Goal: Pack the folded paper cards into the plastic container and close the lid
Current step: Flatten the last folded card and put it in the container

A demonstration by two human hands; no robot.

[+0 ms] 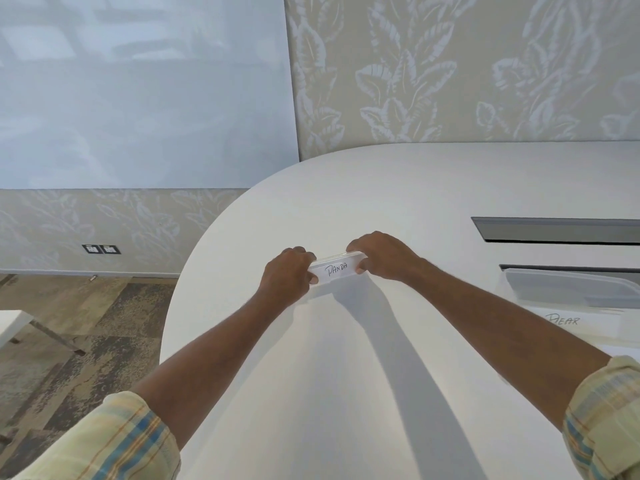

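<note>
A folded white paper card (335, 270) with "PANDA" handwritten on it stands on the white table (346, 358) in the middle of the head view. My left hand (289, 271) grips its left end and my right hand (377, 252) grips its right end, fingers curled over the top fold. At the right edge sits a clear plastic container (568, 287), open side toward me. In front of the container lies another white card (562, 322) marked "BEAR".
Two dark rectangular slots (557, 230) are set into the tabletop at the right, the nearer one behind the container. The table's rounded edge curves on the left, with patterned carpet (86, 327) below. A leaf-patterned wall and a whiteboard stand behind.
</note>
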